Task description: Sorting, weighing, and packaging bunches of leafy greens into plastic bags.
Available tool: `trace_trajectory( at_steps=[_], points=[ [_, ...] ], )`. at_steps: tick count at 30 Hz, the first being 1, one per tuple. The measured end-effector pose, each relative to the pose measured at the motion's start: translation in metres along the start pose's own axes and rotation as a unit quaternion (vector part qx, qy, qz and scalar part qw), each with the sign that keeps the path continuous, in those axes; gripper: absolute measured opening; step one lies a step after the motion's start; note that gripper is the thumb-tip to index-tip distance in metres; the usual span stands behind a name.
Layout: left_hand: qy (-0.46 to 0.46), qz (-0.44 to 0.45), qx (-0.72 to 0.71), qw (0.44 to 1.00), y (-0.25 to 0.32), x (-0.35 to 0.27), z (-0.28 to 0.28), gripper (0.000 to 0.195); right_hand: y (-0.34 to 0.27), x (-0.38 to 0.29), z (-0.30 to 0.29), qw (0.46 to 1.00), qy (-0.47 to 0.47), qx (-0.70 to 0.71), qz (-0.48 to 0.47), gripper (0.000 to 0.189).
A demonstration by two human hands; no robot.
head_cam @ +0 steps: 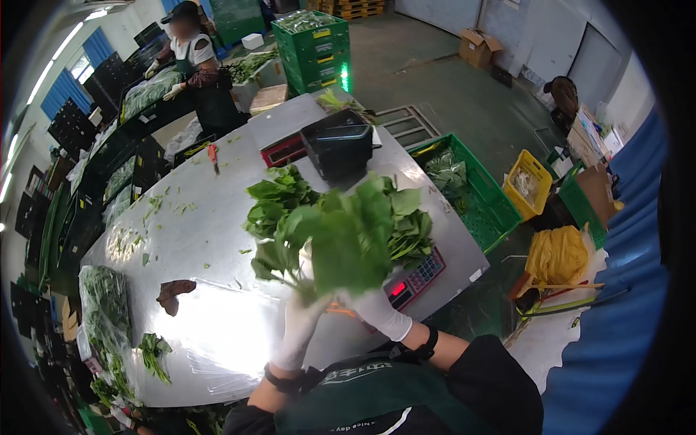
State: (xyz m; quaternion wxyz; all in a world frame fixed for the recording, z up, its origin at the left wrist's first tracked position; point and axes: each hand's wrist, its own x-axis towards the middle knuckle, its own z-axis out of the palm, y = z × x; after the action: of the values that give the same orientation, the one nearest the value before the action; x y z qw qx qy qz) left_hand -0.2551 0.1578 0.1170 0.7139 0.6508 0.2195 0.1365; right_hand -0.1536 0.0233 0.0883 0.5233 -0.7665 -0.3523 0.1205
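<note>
A bunch of broad-leafed green vegetables (348, 239) is held up between my two hands, blurred and close to the camera. My left hand (302, 321), in a white glove, grips the stems from the left side. On the other side my right hand (378, 312), also gloved, has hold of the bunch; its fingers are partly hidden by leaves. Beneath the right hand is a red digital scale (410, 285) with a lit display. More leafy greens (413, 234) lie on that scale, and another heap (277, 193) sits behind the held bunch.
The metal table (179, 234) carries orange-handled scissors (212, 155), a brown glove (175, 293), clear plastic bags (228, 326), bagged greens (106, 304) and a second scale (285, 149). A green crate (484, 201) stands right of it. A person (198, 70) works beyond the table.
</note>
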Motion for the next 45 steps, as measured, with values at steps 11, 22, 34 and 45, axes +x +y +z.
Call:
trace_trajectory(
  at_steps=[11,22,34,45],
  points=[
    [-0.075,-0.074,0.090,0.990,-0.046,0.119,0.043,0.021,0.049,-0.003,-0.055,0.908,0.002,0.382,0.172,0.061],
    [0.155,0.080,0.087,0.981,-0.062,0.061,-0.006,0.020,0.038,-0.040,-0.042,0.972,-0.087,0.189,0.109,0.021],
    [0.522,-0.011,0.329,0.787,-0.252,-0.172,-0.409,0.039,-0.016,-0.061,0.156,0.884,-0.444,-0.059,-0.131,0.026],
    [0.512,0.084,0.360,0.776,-0.148,-0.172,-0.478,0.034,-0.038,-0.065,0.182,0.906,-0.404,-0.095,-0.087,0.028]
  ],
)
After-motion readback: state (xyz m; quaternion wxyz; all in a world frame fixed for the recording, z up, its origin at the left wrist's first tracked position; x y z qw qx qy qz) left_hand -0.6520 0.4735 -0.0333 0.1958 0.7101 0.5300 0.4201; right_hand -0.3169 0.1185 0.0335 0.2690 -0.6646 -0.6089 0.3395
